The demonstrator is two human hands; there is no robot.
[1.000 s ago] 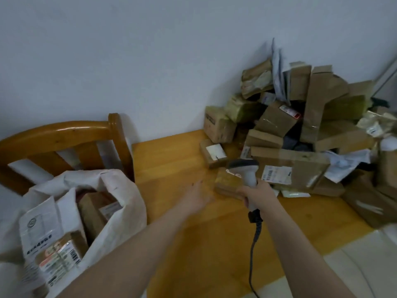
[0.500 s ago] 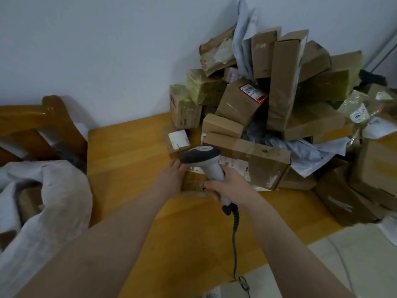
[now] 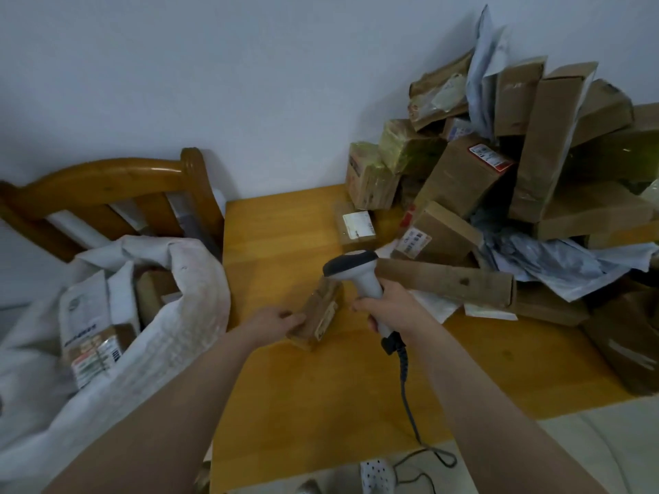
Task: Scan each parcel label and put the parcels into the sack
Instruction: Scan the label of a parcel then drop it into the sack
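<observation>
- I see the small brown parcel (image 3: 320,313) tilted on edge at the middle of the worktop (image 3: 321,404), its labelled face turned right.
- My left hand (image 3: 276,320) reaches forward on an extended arm, with its fingers gripping the parcel's left side.
- My right hand (image 3: 388,310) has its fingers curled round the scanner (image 3: 358,272) handle, and the scanner head hangs just above the parcel.
- The white sack (image 3: 192,308) gapes at left, with parcels inside.
- The parcel pile (image 3: 481,194) sits far right.

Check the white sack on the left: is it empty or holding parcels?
Holding parcels: the sack gapes open, with a brown box and a labelled white packet showing inside.
</observation>
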